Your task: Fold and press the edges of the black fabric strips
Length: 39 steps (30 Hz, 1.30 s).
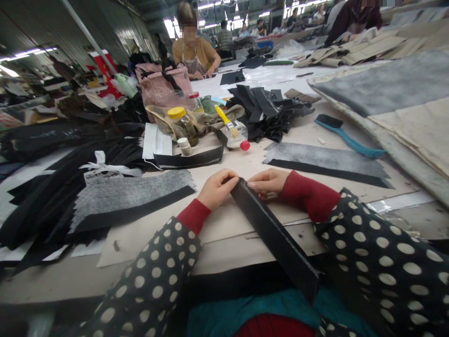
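A long black fabric strip (271, 229), folded lengthwise, slants from my hands down over the table's front edge toward my lap. My left hand (218, 186) pinches its far end between thumb and fingers. On the other side of that end, my right hand (268, 181) has its fingers closed at the strip's edge. To the left lies a fanned stack of grey-backed strips with black borders (135, 194). A similar grey and black piece (326, 161) rests beyond my right hand. Behind my hands sits another folded black strip (189, 159).
A yellow-lidded jar (184, 126), a small white bottle (184, 146) and a yellow-handled paintbrush (228, 122) stand or lie mid-table. Black pieces (259, 107) are heaped behind. A blue-handled brush (351, 135) lies right, near thick layered sheets (396, 93). A person (196, 51) works across the table.
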Motion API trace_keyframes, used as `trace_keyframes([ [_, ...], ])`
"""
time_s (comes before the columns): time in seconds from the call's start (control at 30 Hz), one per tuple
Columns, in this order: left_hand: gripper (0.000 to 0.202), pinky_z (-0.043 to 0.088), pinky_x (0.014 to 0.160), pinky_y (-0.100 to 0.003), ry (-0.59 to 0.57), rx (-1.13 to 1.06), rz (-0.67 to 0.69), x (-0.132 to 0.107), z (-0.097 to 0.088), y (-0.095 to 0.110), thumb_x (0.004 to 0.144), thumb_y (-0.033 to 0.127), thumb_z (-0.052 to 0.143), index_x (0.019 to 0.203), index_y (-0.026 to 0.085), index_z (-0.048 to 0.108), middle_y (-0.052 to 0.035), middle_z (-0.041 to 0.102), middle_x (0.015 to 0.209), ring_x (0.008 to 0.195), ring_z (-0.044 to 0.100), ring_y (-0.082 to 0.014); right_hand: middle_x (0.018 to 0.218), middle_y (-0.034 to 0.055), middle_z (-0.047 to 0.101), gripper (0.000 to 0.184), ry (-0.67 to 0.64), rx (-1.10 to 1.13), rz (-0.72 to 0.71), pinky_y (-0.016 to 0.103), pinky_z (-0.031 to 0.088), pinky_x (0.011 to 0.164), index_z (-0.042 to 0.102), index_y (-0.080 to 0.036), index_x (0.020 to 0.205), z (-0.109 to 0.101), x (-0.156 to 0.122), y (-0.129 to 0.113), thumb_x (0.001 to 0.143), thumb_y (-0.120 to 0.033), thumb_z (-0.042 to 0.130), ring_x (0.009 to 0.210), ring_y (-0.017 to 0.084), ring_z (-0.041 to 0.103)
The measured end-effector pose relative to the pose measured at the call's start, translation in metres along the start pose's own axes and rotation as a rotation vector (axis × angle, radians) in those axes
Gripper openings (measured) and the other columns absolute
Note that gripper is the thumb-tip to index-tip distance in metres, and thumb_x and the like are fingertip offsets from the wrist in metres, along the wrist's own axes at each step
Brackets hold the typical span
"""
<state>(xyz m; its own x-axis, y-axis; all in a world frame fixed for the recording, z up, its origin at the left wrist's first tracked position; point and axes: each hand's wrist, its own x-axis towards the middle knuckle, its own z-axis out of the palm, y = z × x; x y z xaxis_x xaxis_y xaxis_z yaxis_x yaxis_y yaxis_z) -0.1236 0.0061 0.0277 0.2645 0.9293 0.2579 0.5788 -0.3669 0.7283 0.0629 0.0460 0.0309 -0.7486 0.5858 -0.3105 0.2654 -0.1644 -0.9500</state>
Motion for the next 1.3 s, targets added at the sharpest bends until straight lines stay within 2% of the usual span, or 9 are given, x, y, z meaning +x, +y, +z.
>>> trace_keyframes([
  [0.13, 0.014, 0.041, 0.069, -0.024, -0.003, 0.036, 0.059, -0.001, 0.001, 0.0, 0.079, 0.021, 0.046, 0.08, 0.014, 0.058, -0.0023, 0.057, 0.076, 0.074, 0.052, -0.0126, 0.051, -0.0047, 0.053, 0.04, -0.017, -0.016, 0.074, 0.018, 0.036, 0.045, 0.061, -0.012, 0.077, 0.004, 0.0, 0.001, 0.056, -0.046, 0.068, 0.045, 0.005, 0.046],
  [0.3, 0.017, 0.04, 0.078, -0.028, -0.051, 0.134, 0.195, -0.003, 0.001, 0.002, 0.08, 0.021, 0.046, 0.089, 0.017, 0.061, -0.0037, 0.062, 0.085, 0.082, 0.053, -0.0143, 0.047, -0.0059, 0.049, 0.033, -0.027, -0.12, 0.038, 0.018, 0.034, 0.043, 0.056, -0.013, 0.065, 0.003, 0.003, 0.003, 0.059, -0.044, 0.065, 0.042, 0.004, 0.044],
  [0.63, 0.013, 0.041, 0.073, -0.027, -0.035, 0.142, 0.282, -0.003, 0.001, 0.007, 0.077, 0.016, 0.047, 0.077, 0.015, 0.06, -0.0037, 0.059, 0.077, 0.076, 0.052, -0.0138, 0.049, -0.006, 0.048, 0.029, -0.019, -0.202, 0.037, 0.018, 0.034, 0.044, 0.057, -0.013, 0.068, 0.005, 0.0, 0.0, 0.062, -0.041, 0.063, 0.044, 0.005, 0.044],
  [0.73, 0.012, 0.041, 0.072, -0.026, -0.02, 0.083, 0.249, -0.003, 0.003, 0.006, 0.076, 0.016, 0.048, 0.075, 0.014, 0.059, -0.0035, 0.058, 0.075, 0.075, 0.052, -0.0136, 0.048, -0.0062, 0.048, 0.028, 0.002, -0.196, 0.038, 0.018, 0.034, 0.044, 0.056, -0.013, 0.067, 0.005, 0.0, -0.001, 0.062, -0.04, 0.063, 0.043, 0.005, 0.043],
  [0.87, 0.015, 0.04, 0.068, -0.023, -0.052, 0.0, 0.1, -0.003, 0.004, 0.0, 0.078, 0.022, 0.047, 0.079, 0.014, 0.059, -0.003, 0.057, 0.076, 0.073, 0.051, -0.0125, 0.047, -0.0062, 0.048, 0.028, 0.045, -0.169, 0.058, 0.018, 0.032, 0.042, 0.057, -0.013, 0.067, 0.005, 0.001, 0.0, 0.061, -0.039, 0.064, 0.042, 0.004, 0.042],
  [1.03, 0.02, 0.04, 0.064, -0.021, -0.115, -0.142, -0.053, -0.002, 0.001, -0.005, 0.078, 0.028, 0.047, 0.079, 0.012, 0.059, -0.0018, 0.057, 0.074, 0.069, 0.051, -0.0114, 0.048, -0.0056, 0.05, 0.03, 0.032, -0.143, 0.058, 0.018, 0.032, 0.042, 0.059, -0.012, 0.071, 0.003, 0.001, 0.0, 0.06, -0.04, 0.065, 0.042, 0.005, 0.043],
  [1.13, 0.019, 0.04, 0.064, -0.021, -0.115, -0.22, -0.08, -0.002, 0.001, -0.004, 0.077, 0.029, 0.049, 0.079, 0.012, 0.058, -0.0005, 0.056, 0.071, 0.067, 0.05, -0.0108, 0.049, -0.005, 0.052, 0.034, 0.033, -0.072, 0.048, 0.019, 0.033, 0.044, 0.059, -0.012, 0.071, 0.004, -0.001, -0.002, 0.059, -0.042, 0.066, 0.044, 0.005, 0.044],
  [1.3, 0.018, 0.041, 0.067, -0.02, -0.07, -0.254, -0.06, -0.002, 0.002, -0.001, 0.077, 0.027, 0.049, 0.079, 0.013, 0.058, -0.0002, 0.057, 0.073, 0.07, 0.051, -0.011, 0.045, -0.004, 0.05, 0.042, 0.016, 0.047, 0.016, 0.019, 0.031, 0.041, 0.055, -0.011, 0.061, 0.006, -0.001, -0.002, 0.059, -0.053, 0.062, 0.04, 0.005, 0.042],
])
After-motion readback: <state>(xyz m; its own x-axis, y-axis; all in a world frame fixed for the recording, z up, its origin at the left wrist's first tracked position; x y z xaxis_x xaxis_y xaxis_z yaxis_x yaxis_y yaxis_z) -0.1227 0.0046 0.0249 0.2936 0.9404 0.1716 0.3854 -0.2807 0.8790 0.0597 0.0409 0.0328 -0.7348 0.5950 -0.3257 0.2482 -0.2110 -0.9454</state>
